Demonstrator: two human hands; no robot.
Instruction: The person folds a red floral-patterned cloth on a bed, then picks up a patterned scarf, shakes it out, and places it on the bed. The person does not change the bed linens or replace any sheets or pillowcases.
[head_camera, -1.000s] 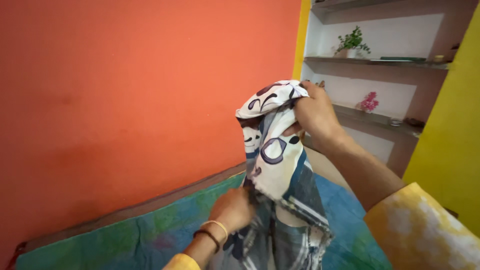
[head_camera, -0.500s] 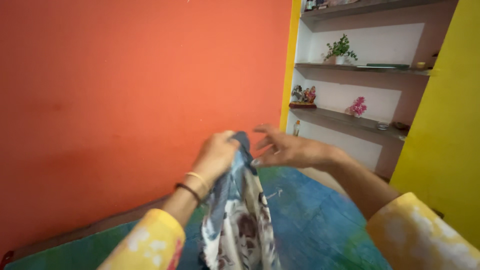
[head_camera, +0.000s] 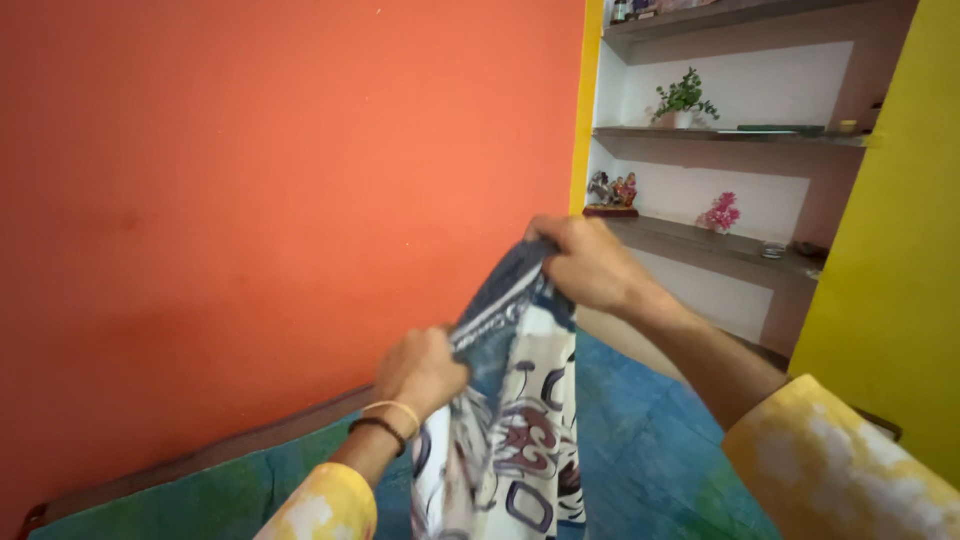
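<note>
At the centre of the head view, both hands pinch the top hem of a white cotton cloth printed with navy and maroon swirls (head_camera: 525, 420). The left hand (head_camera: 420, 368) grips lower, the right hand (head_camera: 590, 265) higher, so the edge slants taut between them and the rest hangs free above the blue-green mattress cover (head_camera: 640, 440). An orange wall (head_camera: 280, 190) fills the left of the frame.

Right hand (head_camera: 590, 265), open half a second ago, now grips the patterned cloth's (head_camera: 520, 420) upper edge; left hand (head_camera: 420, 370) has dropped lower, stretching it.
</note>
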